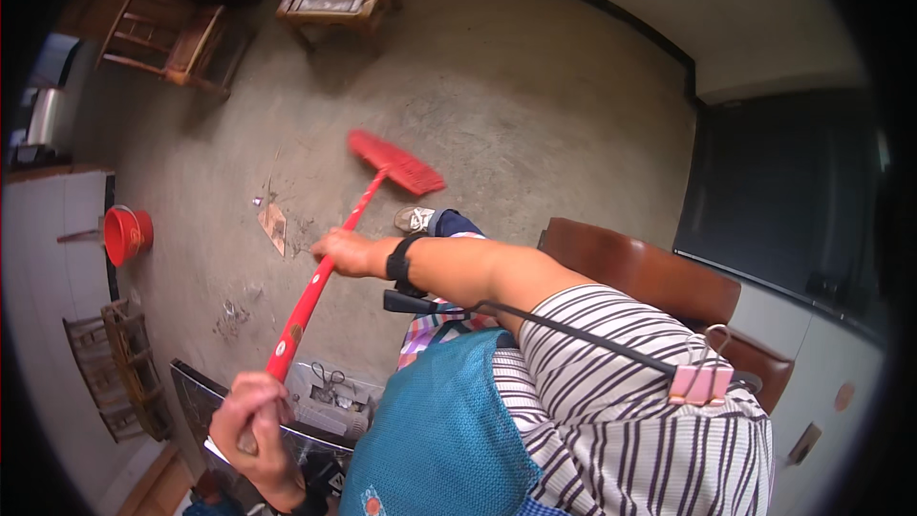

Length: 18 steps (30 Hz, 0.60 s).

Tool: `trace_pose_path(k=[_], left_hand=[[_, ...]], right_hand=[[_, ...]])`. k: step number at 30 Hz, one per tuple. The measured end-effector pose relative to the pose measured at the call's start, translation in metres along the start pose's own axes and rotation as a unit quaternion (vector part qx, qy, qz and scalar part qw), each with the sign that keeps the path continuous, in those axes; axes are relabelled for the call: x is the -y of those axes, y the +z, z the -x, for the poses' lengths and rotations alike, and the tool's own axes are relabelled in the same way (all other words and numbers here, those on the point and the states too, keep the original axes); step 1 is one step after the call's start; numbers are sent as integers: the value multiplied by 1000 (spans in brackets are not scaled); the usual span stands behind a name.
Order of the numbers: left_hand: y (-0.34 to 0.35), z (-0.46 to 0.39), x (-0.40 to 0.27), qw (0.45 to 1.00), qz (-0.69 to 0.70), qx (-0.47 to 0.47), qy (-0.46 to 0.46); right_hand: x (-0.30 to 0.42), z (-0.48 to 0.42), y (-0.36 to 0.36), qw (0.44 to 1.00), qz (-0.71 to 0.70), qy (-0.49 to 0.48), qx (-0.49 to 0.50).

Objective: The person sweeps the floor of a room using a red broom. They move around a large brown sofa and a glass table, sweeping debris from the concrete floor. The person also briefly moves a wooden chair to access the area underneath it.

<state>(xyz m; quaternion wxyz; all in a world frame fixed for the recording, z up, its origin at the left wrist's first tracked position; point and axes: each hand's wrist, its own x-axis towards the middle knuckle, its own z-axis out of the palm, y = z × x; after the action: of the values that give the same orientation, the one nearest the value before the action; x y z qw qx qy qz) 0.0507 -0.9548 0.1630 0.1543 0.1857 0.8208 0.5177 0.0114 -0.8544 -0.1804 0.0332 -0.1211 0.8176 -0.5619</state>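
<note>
A red broom with a wide bristle head [397, 161] rests on or just over the concrete floor, its red handle slanting down to the lower left. My right hand [347, 252], with a black wrist strap, is closed around the middle of the handle. Near the handle's upper end, my left hand [254, 416] is wrapped around it. Left of the broom head lie a flat tan scrap [273, 228], bits of dirt and a small pale scrap [256, 201]. Another patch of litter [231, 319] lies further down the floor.
A red bucket [129, 235] stands by the left wall. Wooden chairs [168, 43] and a low stool [333, 3] stand at the top left, a folded wooden chair [129, 373] lower left. A brown leather seat [645, 269] is at my right; a plastic bin [337, 394] holding scissors is near my body.
</note>
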Motion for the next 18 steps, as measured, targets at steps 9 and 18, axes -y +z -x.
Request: trace_pose_path(k=[9, 18], left_hand=[[26, -3, -58, 966, 23, 161, 199], [168, -128, 39, 903, 218, 364, -60]], right_hand=[[59, 62, -114, 998, 38, -3, 46], [-65, 237, -256, 919, 172, 302, -187]])
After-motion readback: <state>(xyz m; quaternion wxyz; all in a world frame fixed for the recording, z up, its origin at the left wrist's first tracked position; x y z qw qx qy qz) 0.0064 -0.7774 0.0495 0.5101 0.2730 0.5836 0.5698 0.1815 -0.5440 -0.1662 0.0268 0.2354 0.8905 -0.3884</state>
